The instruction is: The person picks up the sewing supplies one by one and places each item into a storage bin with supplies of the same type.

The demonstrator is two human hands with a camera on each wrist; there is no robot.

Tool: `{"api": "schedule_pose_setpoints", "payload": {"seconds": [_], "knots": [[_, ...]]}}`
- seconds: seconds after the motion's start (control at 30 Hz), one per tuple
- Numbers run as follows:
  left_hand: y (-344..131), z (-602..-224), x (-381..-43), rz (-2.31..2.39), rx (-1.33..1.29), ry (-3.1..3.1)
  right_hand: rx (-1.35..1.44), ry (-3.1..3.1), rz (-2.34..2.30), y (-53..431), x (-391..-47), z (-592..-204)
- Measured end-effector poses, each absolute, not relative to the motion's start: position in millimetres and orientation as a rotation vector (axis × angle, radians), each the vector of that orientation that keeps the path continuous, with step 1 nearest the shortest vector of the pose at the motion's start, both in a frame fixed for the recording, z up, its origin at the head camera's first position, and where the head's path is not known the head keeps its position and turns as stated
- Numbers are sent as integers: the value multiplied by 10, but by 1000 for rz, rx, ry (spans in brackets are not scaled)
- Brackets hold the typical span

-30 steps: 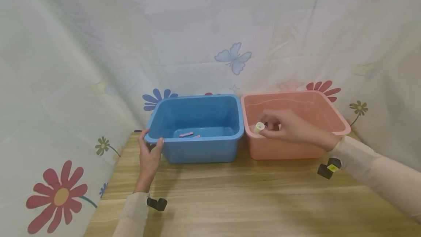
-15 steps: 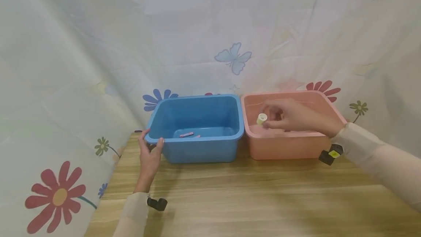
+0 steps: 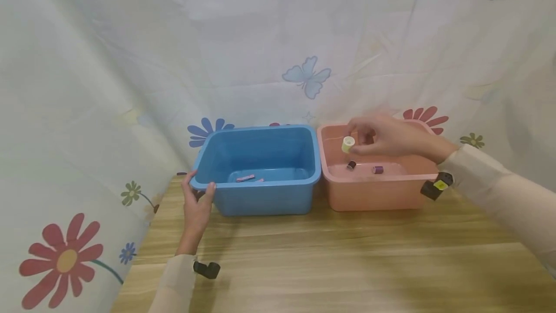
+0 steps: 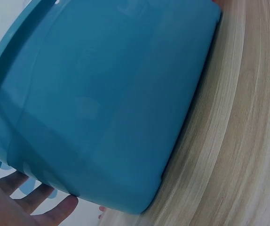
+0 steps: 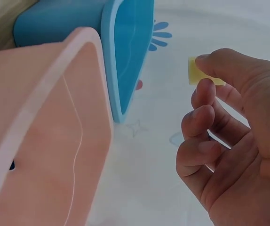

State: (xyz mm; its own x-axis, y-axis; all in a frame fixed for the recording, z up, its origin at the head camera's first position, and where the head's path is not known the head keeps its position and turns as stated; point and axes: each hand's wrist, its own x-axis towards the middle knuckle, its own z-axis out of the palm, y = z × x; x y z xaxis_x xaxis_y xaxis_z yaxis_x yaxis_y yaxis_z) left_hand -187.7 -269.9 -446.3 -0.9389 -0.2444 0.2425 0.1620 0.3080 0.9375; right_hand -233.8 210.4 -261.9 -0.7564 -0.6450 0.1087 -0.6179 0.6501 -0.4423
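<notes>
Above the pink bin (image 3: 378, 196), my right hand (image 3: 388, 135) pinches a pale yellow thread spool (image 3: 348, 144) between thumb and fingertips. The right wrist view shows the spool (image 5: 198, 74) partly covered by the thumb. On the pink bin's floor lie a dark spool (image 3: 351, 165) and a purple spool (image 3: 378, 170), apart from each other. My left hand (image 3: 197, 211) grips the near left corner of the blue bin (image 3: 265, 199), thumb on the near rim. In the left wrist view, its fingers (image 4: 59, 211) lie against the bin's outer side.
Small pink strips (image 3: 245, 178) lie on the blue bin's floor; their kind is too small to tell. Both bins stand side by side, nearly touching, on a wood-grain table (image 3: 330, 264). A white curtain (image 3: 243, 52) with flowers and butterflies hangs behind.
My right hand has risen with the yellow spool, from the pink bin's near rim to above the bin. The dark and purple spools now show more clearly. The left hand has stayed put.
</notes>
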Motion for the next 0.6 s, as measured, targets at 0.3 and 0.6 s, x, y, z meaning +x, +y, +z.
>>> {"api": "schedule_pose_setpoints", "payload": {"seconds": [0.3, 0.6], "knots": [[-2834, -4717, -2043, -1661, 77, -2222, -1122, 2838, -709, 2142, -2531, -2603], [-2846, -4706, -2061, -1656, 94, -2234, -978, 2781, -737, 2209, -2772, -2573]]}}
